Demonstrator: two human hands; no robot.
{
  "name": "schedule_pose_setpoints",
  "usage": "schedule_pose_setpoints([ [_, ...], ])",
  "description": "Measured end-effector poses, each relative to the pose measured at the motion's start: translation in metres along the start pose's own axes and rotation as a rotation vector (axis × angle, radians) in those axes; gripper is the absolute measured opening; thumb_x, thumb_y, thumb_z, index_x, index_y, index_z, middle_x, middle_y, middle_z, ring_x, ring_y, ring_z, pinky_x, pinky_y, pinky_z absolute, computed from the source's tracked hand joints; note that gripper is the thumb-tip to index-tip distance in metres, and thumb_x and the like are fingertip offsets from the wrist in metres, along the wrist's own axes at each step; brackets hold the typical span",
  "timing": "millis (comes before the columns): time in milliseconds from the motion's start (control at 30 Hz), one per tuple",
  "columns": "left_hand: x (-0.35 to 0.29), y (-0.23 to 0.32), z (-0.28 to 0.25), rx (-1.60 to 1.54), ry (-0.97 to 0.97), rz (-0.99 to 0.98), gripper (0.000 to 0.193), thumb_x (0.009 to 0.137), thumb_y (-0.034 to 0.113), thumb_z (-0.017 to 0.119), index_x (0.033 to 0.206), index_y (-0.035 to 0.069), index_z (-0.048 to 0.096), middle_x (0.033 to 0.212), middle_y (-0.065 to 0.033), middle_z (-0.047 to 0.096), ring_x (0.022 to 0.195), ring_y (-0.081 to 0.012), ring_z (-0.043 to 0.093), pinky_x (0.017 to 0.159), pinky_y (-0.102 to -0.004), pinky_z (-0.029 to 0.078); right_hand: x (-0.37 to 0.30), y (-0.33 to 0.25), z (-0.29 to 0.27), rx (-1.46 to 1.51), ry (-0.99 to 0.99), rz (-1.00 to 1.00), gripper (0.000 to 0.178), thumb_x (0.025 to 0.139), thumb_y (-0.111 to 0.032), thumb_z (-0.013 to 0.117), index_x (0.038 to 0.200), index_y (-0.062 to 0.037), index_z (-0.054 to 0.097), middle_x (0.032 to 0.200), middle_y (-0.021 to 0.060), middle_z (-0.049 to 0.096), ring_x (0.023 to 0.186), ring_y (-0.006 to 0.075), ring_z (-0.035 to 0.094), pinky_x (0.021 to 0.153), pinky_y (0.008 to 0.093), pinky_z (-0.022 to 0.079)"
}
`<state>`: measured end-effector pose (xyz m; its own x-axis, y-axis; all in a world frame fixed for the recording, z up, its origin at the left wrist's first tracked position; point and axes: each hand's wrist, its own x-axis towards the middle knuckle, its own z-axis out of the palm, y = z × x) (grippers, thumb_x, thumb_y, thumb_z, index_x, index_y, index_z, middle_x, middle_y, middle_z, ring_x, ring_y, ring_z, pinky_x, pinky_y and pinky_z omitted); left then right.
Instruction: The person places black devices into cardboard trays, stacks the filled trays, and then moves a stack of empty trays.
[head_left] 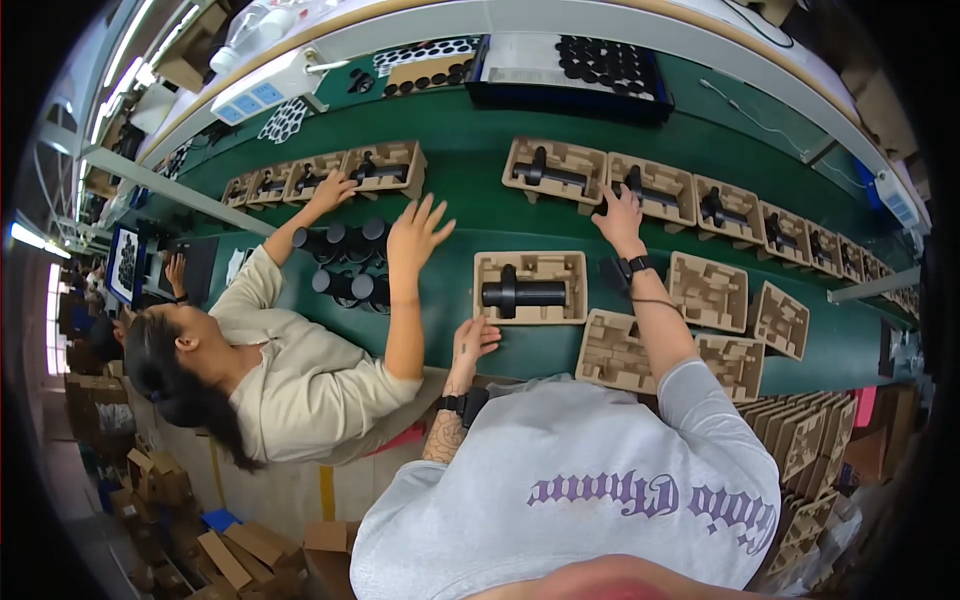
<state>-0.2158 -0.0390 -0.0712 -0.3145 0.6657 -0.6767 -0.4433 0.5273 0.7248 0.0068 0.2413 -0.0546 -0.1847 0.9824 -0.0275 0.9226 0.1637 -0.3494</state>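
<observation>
Left hand (475, 345) loosely open, I have its fingers at the corner of the near pulp tray (530, 319); my right hand (620, 215), spread, is at two back-row trays (670, 214). Neither visibly grips anything. On the green bench (540, 230), the near tray looks light, stiff, best lifted by opposite walls. Inside lies a black cylindrical device (535, 294), probably heavier, smooth; I'd grasp its barrel.

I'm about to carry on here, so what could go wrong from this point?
The right hand is at the far row of trays, packed close together; a bump might shift several. The right forearm crosses over empty trays near the table's front edge; a low sweep could push one off. Black cylinders near a co-worker's hand might topple if brushed.
</observation>
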Motion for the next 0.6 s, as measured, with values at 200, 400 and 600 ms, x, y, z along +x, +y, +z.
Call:
schedule_pose_setpoints([
  [200,-0.012,0.021,-0.024,0.796,0.333,0.635,0.027,0.087,0.024,0.052,0.103,0.003,0.056,0.087,-0.0101,0.062,0.071,-0.0214,0.061,0.064,-0.0294,0.049,0.031,0.015,0.035,-0.224,0.179,-0.173,0.018,0.075,-0.025,0.057,0.086,-0.0216,0.07,0.093,0.0083,0.06,0.092,0.0313,0.054,0.073,0.0532,0.044],
  [400,-0.058,0.097,-0.049,0.664,0.45,0.793,0.022,0.081,0.008,0.058,0.102,0.004,0.058,0.091,-0.0099,0.06,0.078,-0.0239,0.06,0.068,-0.0321,0.049,0.027,-0.012,-0.022,-0.359,-0.3,-0.09,0.047,0.076,-0.026,0.064,0.122,-0.0178,0.055,0.127,0.0166,0.048,0.114,0.0322,0.049,0.093,0.0409,0.042],
  [600,0.01,0.133,-0.095,1.056,1.014,0.701,0.054,0.067,0.028,0.07,0.114,0.007,0.051,0.115,-0.0154,0.047,0.103,-0.0353,0.046,0.083,-0.0427,0.045,-0.027,-0.205,-0.161,1.021,-0.665,-0.781,0.051,0.078,-0.021,0.063,0.123,-0.002,0.05,0.127,0.0131,0.05,0.117,0.0217,0.049,0.096,0.0354,0.038],
])
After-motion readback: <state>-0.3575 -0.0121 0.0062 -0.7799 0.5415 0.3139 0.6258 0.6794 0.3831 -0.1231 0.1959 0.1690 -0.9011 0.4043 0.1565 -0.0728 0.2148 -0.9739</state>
